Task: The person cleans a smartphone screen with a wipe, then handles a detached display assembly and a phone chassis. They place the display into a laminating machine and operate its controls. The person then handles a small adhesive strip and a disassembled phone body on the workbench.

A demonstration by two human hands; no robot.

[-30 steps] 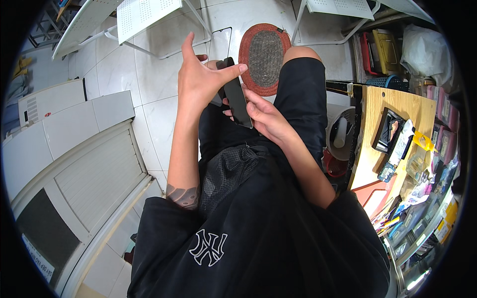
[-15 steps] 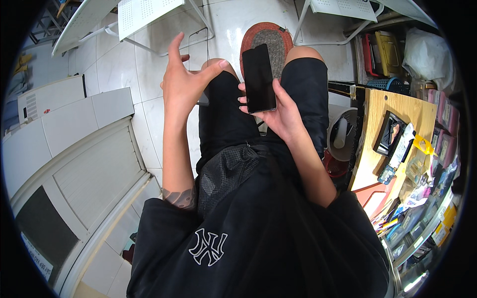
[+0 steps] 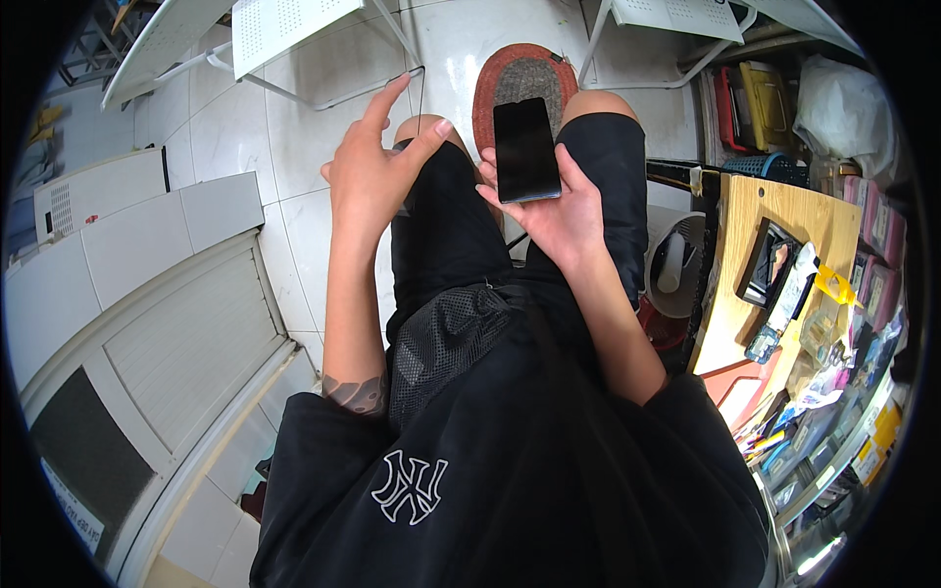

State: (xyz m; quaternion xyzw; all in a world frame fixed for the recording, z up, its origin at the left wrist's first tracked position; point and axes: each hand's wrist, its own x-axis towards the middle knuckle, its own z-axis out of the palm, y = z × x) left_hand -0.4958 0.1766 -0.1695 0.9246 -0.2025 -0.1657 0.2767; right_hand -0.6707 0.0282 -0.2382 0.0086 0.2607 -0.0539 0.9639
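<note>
Phone (image 3: 527, 152) in right hand (image 3: 567, 218); mat (image 3: 527, 74) beyond; table (image 3: 816, 211) rightward.

Glossy white tiles cover the floor (image 3: 302, 147), with bright glare near an oval rug (image 3: 529, 76), grey inside a red border. Two white chairs (image 3: 294, 37) with perforated seats stand along the far side. At the left, a white panel (image 3: 201, 348) sits in a pale frame beside a row of tiles (image 3: 137, 243). At the right, a light wooden surface (image 3: 789, 201) stands near a plastic bag (image 3: 833, 108) and a blue basket (image 3: 769, 169).

Oval rug (image 3: 526, 74) (grey, red-rimmed), white floor tiles (image 3: 227, 127), perforated chair (image 3: 284, 34), wooden tabletop (image 3: 804, 204)
</note>
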